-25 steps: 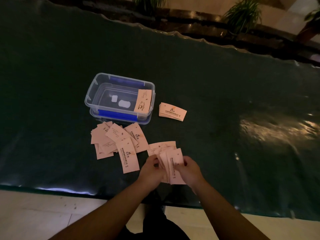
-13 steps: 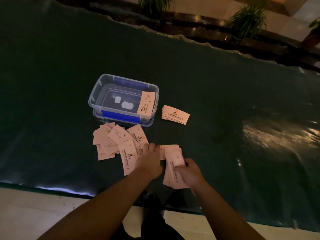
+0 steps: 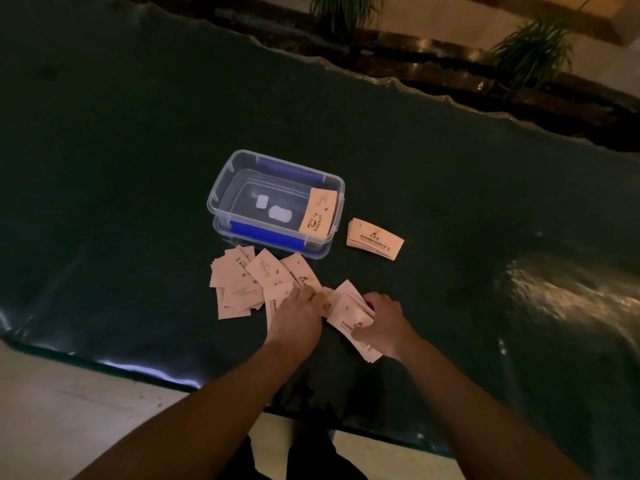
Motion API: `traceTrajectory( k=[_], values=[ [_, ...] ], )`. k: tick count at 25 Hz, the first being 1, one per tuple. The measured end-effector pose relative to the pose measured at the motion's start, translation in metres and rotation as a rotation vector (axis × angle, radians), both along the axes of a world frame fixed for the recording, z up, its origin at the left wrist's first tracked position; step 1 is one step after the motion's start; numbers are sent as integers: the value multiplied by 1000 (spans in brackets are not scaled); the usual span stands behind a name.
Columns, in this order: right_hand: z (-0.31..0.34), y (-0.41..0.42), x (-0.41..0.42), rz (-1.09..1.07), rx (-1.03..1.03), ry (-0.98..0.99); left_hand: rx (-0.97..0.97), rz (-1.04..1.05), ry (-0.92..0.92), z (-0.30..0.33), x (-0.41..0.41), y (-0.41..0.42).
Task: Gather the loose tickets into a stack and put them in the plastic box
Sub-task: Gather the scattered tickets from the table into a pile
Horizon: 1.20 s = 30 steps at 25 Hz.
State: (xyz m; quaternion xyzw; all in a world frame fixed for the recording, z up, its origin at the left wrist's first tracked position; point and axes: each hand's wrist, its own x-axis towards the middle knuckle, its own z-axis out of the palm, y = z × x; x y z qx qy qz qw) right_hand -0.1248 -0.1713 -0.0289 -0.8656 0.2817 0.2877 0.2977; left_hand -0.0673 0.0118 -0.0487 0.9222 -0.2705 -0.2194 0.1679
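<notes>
Right hand (image 3: pixel 382 327) grips a thin, slippery bundle (image 3: pixel 349 311) by its edges; left hand (image 3: pixel 298 315) lies flat on loose tickets (image 3: pixel 249 282) at nine o'clock.

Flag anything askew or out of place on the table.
One pink paper ticket leans tilted against the right inner wall of the clear plastic box with blue clips instead of lying flat. A neat ticket stack sits outside, right of the box. Loose pink tickets lie scattered in front.

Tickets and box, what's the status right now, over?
Right hand shut on a ticket bundle. Left hand down on the loose tickets. Plastic box open, one ticket leaning inside; small stack beside it. Nothing blocking.
</notes>
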Motion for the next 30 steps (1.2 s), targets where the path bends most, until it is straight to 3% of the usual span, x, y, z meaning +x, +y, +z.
traceTrajectory(
  k=[5,8,10,13,20,25,30],
  values=[
    [0,8,-9,-28,-9,84,-105,301,114,15,-19,34],
    [2,2,-19,-210,90,42,-207,657,244,19,-17,57],
    [7,-2,-24,-393,143,-25,-222,771,368,17,-12,66],
    [17,0,-20,-538,251,-82,-207,789,502,11,-6,68],
    [27,39,28,-464,424,-84,-214,764,485,5,4,54],
    [21,57,59,-416,426,-68,-368,874,455,8,19,46],
    [14,67,79,-360,357,-57,-421,876,577,15,28,32]
  ],
)
